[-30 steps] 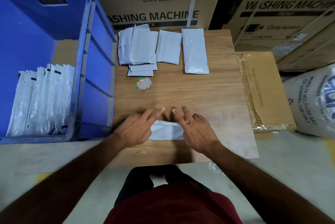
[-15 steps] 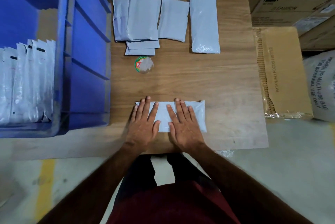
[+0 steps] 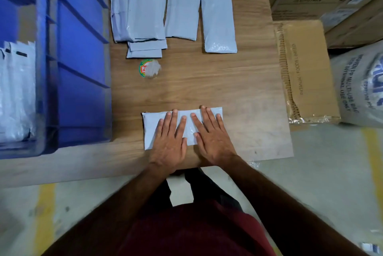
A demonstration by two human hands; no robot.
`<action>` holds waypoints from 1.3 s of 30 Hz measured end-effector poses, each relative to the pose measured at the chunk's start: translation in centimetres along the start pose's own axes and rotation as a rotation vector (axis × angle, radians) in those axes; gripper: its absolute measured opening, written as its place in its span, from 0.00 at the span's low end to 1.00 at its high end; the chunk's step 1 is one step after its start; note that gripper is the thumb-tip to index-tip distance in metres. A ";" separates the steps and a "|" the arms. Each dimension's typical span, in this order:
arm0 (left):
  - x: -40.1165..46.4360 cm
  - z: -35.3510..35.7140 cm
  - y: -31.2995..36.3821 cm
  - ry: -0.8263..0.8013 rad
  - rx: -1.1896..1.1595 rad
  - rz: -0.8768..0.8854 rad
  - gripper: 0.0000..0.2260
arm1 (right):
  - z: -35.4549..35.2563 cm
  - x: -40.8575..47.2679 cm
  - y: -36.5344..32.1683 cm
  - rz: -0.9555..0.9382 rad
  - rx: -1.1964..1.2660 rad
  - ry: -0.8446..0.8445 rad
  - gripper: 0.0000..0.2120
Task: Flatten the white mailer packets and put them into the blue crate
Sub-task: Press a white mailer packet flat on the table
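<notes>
At nine o'clock stands the blue crate (image 3: 80,65), well apart from the mailer packet (image 3: 151,129) we press at the tabletop's (image 3: 238,90) six o'clock edge. Our left hand (image 3: 169,141) and right hand (image 3: 213,137) lie flat, fingers straight, grasping nothing. Uneven pressure could slide the slick packet off that near edge, or trapped air could puff it again.

Bare table (image 3: 238,90) mid-span between near packet (image 3: 151,123) and far packets (image 3: 218,19); sticker (image 3: 149,68) flat; crate wall (image 3: 80,65) blocks left.

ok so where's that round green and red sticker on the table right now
In the head view the round sticker lies on the wooden table, left of centre, just below the stack of white mailer packets and beside the blue crate.
</notes>
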State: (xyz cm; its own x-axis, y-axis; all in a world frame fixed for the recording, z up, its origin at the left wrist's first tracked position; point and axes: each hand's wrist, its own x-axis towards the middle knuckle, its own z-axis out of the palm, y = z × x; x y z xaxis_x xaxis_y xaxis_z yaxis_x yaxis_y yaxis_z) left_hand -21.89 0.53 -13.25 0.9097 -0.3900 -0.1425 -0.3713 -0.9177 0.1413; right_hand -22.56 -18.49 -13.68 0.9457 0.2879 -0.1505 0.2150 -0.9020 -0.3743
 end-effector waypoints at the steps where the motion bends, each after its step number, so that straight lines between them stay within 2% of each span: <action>1: 0.2 -0.1 0.4 0.015 -0.003 0.008 0.31 | -0.2 -0.1 0.1 0.010 0.015 0.013 0.29; 6: 1.2 0.6 2.1 -0.015 -0.016 0.128 0.31 | -0.4 -1.8 1.8 0.185 0.039 0.079 0.30; 10: 1.3 0.8 3.0 -0.035 -0.007 0.080 0.32 | 0.0 -2.0 2.6 0.160 0.011 0.053 0.30; 18: 1.3 0.3 2.9 -0.041 -0.049 0.103 0.31 | -0.4 -2.2 1.6 0.194 0.039 0.046 0.31; 23: 0.3 0.3 0.5 0.022 0.010 -0.055 0.30 | -0.3 0.0 -0.7 0.052 0.041 0.061 0.30; 29: -0.1 0.4 -0.3 -0.008 -0.006 -0.005 0.31 | 0.7 0.4 -1.1 0.062 0.014 0.010 0.30; 33: -0.4 -0.5 -1.7 0.031 -0.029 -0.060 0.31 | 0.2 0.9 -2.4 0.015 0.032 0.003 0.30; 39: -1.1 0.2 -3.0 -0.053 -0.026 -0.031 0.29 | 1.8 1.2 -3.6 -0.008 -0.005 -0.015 0.30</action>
State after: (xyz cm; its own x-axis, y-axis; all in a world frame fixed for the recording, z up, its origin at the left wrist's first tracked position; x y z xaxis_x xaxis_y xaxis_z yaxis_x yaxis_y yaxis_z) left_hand -21.81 3.68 -13.73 0.9091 -0.3659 -0.1990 -0.3379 -0.9272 0.1615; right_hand -22.63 -14.25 -14.18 0.9402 0.3002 -0.1607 0.2243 -0.9012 -0.3709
